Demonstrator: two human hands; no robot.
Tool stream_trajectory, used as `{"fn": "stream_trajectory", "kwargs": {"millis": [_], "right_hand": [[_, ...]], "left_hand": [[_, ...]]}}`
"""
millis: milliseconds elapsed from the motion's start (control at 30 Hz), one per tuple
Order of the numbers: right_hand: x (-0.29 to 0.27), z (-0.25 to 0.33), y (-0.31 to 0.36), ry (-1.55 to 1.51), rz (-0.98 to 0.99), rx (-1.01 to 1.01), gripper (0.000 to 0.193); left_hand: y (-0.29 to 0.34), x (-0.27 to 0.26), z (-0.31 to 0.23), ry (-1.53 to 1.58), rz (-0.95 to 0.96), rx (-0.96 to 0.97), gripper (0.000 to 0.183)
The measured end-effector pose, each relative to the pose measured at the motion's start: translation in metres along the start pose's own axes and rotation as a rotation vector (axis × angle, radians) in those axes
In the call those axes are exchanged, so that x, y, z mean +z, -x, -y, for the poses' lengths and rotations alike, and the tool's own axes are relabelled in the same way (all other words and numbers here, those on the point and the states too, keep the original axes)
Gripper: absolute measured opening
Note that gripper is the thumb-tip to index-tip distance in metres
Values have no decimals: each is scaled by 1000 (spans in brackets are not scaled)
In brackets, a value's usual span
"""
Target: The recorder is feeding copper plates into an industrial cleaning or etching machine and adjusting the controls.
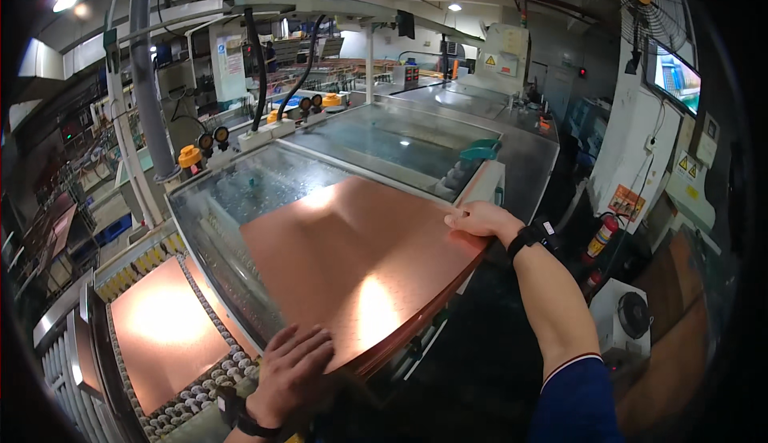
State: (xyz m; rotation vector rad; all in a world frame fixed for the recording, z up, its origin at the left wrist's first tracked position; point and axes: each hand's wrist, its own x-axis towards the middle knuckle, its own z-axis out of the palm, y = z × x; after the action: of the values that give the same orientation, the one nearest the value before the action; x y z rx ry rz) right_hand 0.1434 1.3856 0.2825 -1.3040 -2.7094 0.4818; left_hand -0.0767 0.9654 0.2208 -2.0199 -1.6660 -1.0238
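Both hands lie flat, fingers spread and gripping nothing, on the copper sheet (360, 251): left hand (294, 367) at its near corner, right hand (480, 219) at its far edge, the sheet resting on the machine's glass cover (240, 195), another sheet (164, 331) already on the rollers (212, 319) left of the left fingers.

My left hand (294, 363) lies flat on the near corner of a stack of copper sheets (360, 259) at the centre of the frame, while my right hand (478, 219) rests on its far edge at right. The stack sits on a glass-topped machine (384, 143). Another copper sheet (164, 331) lies on rollers (204, 395), lower left.
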Motion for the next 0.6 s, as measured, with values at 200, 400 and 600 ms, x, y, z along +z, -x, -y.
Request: {"fn": "stream_trajectory", "kwargs": {"millis": [200,400,600], "right_hand": [[0,7,11,82,-63,57,80],[11,-19,-13,137,-87,39,75],[22,-15,-32,149,-95,25,68]], "left_hand": [[58,-11,14,-83,-233,-114,18],[71,-14,-13,-56,-157,-181,21],[74,-9,-17,-9,-181,-177,23]]}}
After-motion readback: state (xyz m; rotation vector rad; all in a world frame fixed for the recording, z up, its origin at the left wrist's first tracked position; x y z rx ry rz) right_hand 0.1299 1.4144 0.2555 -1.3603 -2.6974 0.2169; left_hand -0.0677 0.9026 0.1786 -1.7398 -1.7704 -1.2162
